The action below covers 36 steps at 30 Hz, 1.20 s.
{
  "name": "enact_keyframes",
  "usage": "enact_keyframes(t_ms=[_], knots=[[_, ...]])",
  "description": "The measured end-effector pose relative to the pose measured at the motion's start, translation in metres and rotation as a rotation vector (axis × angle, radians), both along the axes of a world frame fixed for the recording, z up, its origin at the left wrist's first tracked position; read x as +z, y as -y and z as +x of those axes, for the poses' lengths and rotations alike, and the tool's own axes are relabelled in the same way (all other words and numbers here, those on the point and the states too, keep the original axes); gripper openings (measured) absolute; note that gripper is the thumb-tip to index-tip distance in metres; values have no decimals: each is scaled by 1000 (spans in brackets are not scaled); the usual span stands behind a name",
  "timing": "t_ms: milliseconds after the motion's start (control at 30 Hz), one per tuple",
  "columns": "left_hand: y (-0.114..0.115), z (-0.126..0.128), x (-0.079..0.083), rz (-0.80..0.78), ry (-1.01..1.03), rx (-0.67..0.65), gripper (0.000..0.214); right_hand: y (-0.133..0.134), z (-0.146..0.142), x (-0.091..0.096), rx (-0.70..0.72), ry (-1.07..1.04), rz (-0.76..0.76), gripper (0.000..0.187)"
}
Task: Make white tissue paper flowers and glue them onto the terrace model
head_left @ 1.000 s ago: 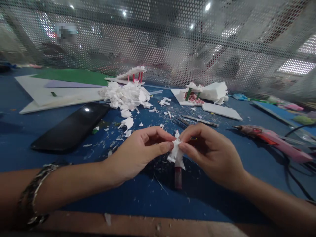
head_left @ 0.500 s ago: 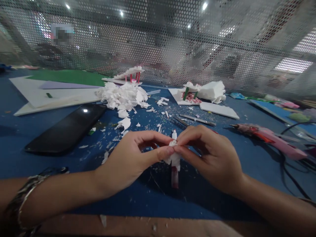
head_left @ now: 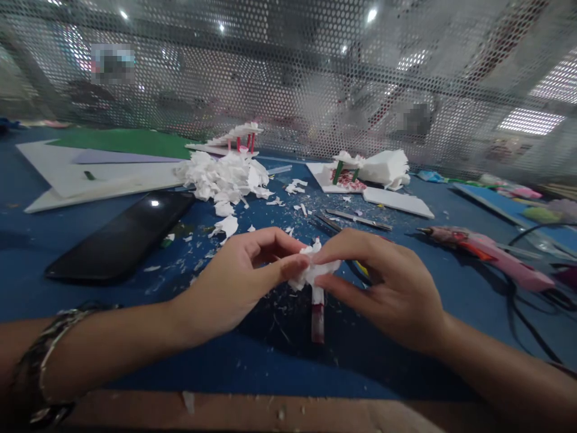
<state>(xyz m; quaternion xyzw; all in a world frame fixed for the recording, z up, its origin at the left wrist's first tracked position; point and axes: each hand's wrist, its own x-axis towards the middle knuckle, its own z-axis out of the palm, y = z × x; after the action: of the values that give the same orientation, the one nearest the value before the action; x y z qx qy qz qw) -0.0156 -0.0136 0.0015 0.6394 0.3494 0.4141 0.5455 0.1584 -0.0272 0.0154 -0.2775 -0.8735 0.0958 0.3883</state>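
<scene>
My left hand (head_left: 246,276) pinches a crumpled piece of thin white paper (head_left: 311,270) between thumb and forefinger. From the other side my right hand (head_left: 387,282) has its thumb and forefinger on the same piece, the fingertips a little apart around its edge. Under the paper lies a slim stick-like object (head_left: 318,323), white above and dark red toward me; its kind is unclear. Part of a dark tool with a yellow bit (head_left: 362,272) shows behind my right hand.
A heap of torn white paper (head_left: 225,174) lies beyond my hands. A black phone (head_left: 121,237) is at left, tweezers (head_left: 358,219) in the middle, a pink hot glue gun (head_left: 491,252) with a cable at right. Small foam models (head_left: 347,171) stand before a perforated metal screen (head_left: 270,78).
The paper piece now looks more spread out between my fingers. My right thumb and forefinger have opened slightly apart, and my left hand has risen a little.
</scene>
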Motion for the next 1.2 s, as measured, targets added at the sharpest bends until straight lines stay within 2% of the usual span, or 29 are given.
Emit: enact_keyframes(t_ms=[200,333,433,667,933,1067,1200], knots=[[-1,1,-1,-29,27,-37,4,2,-2,6,-34,45,43,13],[-1,1,0,-33,3,-22,7,2,1,9,-42,106,24,20],[-1,1,0,-37,25,-32,6,1,3,11,-48,137,68,23],[1,1,0,-64,38,-49,5,2,2,9,-92,118,164,13],[0,2,-1,-19,2,-68,3,1,2,9,-87,99,104,8],[-2,1,-3,28,-6,-80,2,0,2,9,-92,88,25,7],[-1,3,-3,15,29,-69,10,-1,2,7,-118,57,-28,8]])
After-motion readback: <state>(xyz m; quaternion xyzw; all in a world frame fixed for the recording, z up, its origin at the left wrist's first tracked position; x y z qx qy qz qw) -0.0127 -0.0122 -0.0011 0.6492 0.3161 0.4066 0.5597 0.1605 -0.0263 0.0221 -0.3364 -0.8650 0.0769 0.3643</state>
